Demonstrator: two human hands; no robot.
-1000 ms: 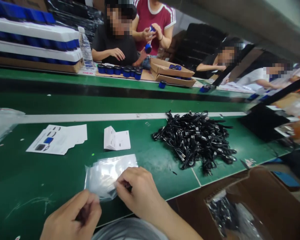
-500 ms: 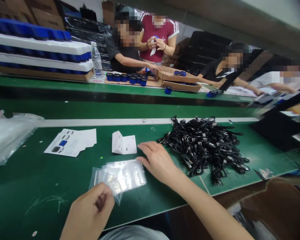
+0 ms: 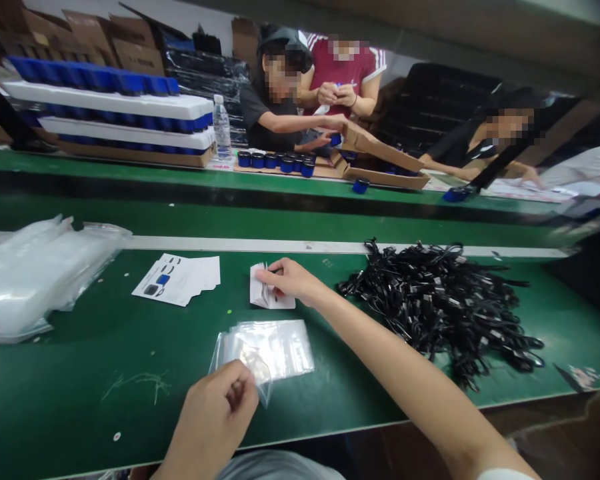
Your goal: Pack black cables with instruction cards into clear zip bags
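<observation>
My right hand (image 3: 291,280) reaches onto the folded white leaflets (image 3: 259,291), its thumb and fingers closed on their upper part. My left hand (image 3: 223,407) is closed at the near left corner of the clear plastic bags (image 3: 285,350), pinching the edge of one bag. Left of the leaflets lies a fanned stack of printed cards (image 3: 180,277) with small pictures on them. A tangled heap of black cables (image 3: 430,300) is on the right.
A pile of larger clear bags (image 3: 35,280) lies at the left. Across the green table (image 3: 130,420), people handle blue round items beside cardboard trays (image 3: 385,150). A water bottle (image 3: 222,130) stands near stacked trays of blue items (image 3: 130,100).
My right hand has moved from beside the clear bags up to the folded leaflets and closed on them. My left hand keeps its pinch on the bag. The camera view has shifted left.
</observation>
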